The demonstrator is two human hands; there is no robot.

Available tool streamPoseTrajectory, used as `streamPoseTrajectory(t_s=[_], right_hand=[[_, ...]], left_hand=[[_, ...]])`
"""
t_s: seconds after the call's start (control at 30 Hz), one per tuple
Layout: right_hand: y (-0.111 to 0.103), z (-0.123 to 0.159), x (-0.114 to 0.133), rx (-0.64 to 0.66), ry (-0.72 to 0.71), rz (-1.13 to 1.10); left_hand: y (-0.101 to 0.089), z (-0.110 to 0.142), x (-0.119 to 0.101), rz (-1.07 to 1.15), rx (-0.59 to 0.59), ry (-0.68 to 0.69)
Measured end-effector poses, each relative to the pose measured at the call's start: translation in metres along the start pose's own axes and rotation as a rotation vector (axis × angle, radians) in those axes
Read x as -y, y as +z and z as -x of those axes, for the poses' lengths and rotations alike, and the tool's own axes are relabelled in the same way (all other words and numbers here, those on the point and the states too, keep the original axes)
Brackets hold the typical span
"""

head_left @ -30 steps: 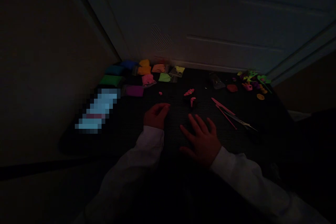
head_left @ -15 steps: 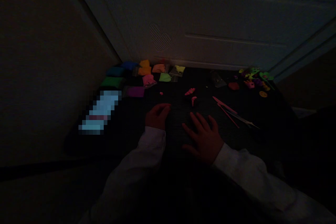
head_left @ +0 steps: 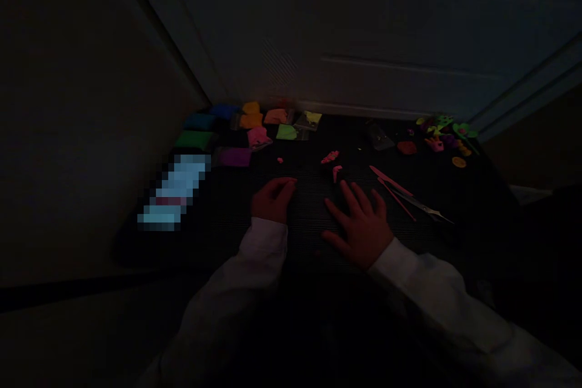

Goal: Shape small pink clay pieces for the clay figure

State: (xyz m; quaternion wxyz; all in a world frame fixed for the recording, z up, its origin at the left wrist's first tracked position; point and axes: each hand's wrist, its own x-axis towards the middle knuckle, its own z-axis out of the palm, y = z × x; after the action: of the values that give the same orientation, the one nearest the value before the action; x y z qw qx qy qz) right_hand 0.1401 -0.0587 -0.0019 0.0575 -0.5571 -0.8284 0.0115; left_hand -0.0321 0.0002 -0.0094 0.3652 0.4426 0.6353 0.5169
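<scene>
In dim light my left hand rests on the dark table with thumb and fingertips pinched together. Whatever may be between them is too dark to make out. My right hand lies open, palm down, its fingers spread over the tabletop. A tiny dark reddish bit shows on the table just left of its thumb. Just beyond the right fingertips sits a small pink shaped piece, with a bumpy pink piece behind it. A pink crumb, apparently clay, lies past my left hand.
Scissors and pink sticks lie to the right. Several colourful small models and a red lump sit at the back right. Bags of coloured clay line the back left, near a blurred bright screen.
My right hand has slid forward and slightly right, its fingers still spread. The reddish bit now shows beside its thumb. My left hand has stayed almost still.
</scene>
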Motion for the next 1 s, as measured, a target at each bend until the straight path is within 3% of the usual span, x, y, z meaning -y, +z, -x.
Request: streamPoseTrajectory(t_s=[0.13,0.3,0.53,0.63,0.83,1.0], right_hand=[[0.001,0.002,0.003,0.020,-0.091,-0.029],[-0.004,-0.002,-0.007,-0.064,-0.009,-0.059],[-0.017,-0.004,-0.041,-0.250,0.071,-0.164],[-0.015,-0.005,-0.039,-0.267,0.075,-0.205],[-0.009,-0.005,-0.004,-0.217,0.029,-0.309],[-0.005,-0.006,0.001,-0.233,0.055,-0.358]], left_hand=[[0.000,0.000,0.000,-0.003,0.003,-0.002],[-0.001,-0.001,0.002,-0.019,0.007,0.013],[-0.002,-0.003,0.006,-0.112,0.031,0.087],[-0.003,-0.004,0.009,-0.202,0.068,0.157],[-0.018,-0.007,0.020,-0.495,0.234,0.427],[-0.028,-0.017,0.025,-0.659,0.437,0.590]])
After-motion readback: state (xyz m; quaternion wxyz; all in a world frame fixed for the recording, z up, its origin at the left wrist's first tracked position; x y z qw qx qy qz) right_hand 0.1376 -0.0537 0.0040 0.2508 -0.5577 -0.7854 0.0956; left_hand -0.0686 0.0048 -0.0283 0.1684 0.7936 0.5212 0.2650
